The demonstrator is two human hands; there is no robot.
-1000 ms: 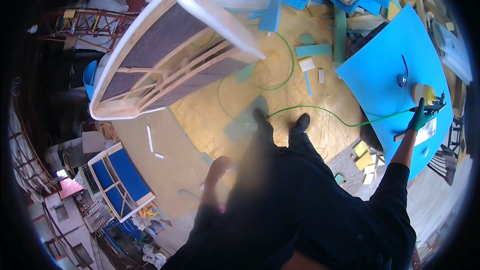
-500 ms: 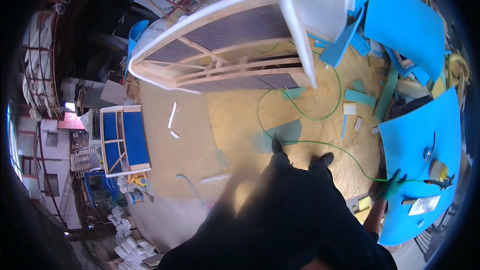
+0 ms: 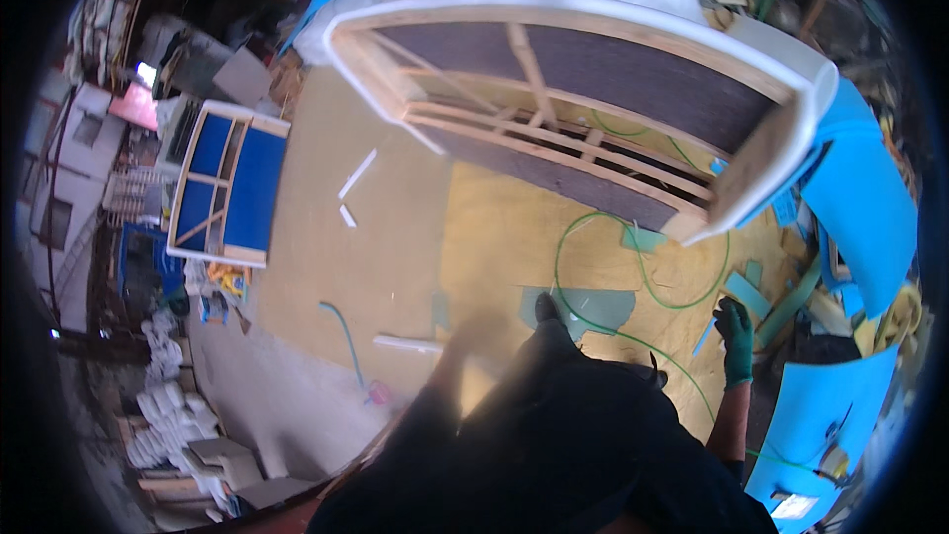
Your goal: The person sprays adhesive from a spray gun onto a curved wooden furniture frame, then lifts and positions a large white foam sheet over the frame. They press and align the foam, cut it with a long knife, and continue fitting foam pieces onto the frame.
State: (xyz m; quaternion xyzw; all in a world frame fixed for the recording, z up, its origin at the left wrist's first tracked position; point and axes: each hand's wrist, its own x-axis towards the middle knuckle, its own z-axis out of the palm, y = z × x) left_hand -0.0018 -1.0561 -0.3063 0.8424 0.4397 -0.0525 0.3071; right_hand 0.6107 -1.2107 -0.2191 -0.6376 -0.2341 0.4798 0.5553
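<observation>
The right hand [image 3: 733, 328] looks empty, loosely half-open; the left hand [image 3: 474, 333] is too blurred to tell. Ahead of both, the frame [image 3: 573, 103] stands open side toward them; the hose [image 3: 641, 338] lies slack between, likely for reach.

A green strip [image 3: 748, 292] lies slanted on the floor [image 3: 494, 237].

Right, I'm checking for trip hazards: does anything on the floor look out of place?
Yes: the green hose lies loosely looped rather than coiled neatly, close by the person's shoe, and white strips lie scattered farther left, looking like stray offcuts.
</observation>
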